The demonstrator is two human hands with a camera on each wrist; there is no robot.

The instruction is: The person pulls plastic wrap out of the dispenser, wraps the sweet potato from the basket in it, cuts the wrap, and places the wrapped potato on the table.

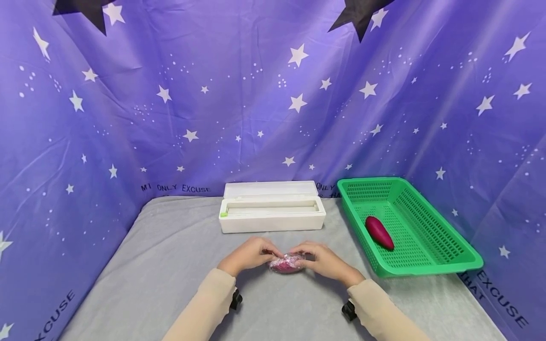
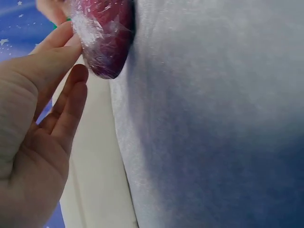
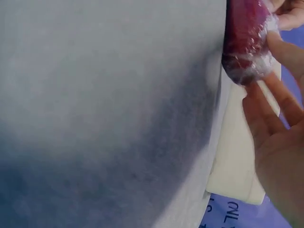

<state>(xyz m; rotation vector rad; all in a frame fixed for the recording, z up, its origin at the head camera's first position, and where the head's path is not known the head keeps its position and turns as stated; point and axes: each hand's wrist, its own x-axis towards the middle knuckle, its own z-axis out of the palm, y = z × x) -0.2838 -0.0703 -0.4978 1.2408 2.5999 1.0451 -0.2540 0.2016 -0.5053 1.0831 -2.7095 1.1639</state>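
A purple-red sweet potato point(image 1: 286, 263) wrapped in clear cling film is between my two hands at the front middle of the table. My left hand point(image 1: 252, 254) pinches its left end, thumb and forefinger on the film; the other fingers of that hand hang loosely below in the left wrist view. At the right end, my right hand point(image 1: 325, 261) holds it with the thumb point(image 3: 283, 50) on the film and fingers behind. Shiny creases of film point(image 2: 90, 31) show along the side facing the fingers. The fingertips behind the sweet potato are partly hidden.
Behind the hands stands a long white box point(image 1: 273, 223) with its lid raised, a film dispenser by its look. To the right, a green plastic basket point(image 1: 435, 270) contains one unwrapped sweet potato point(image 1: 379, 232). Grey cloth point(image 1: 170, 255) covers the table; a starry purple curtain point(image 1: 256, 94) surrounds it.
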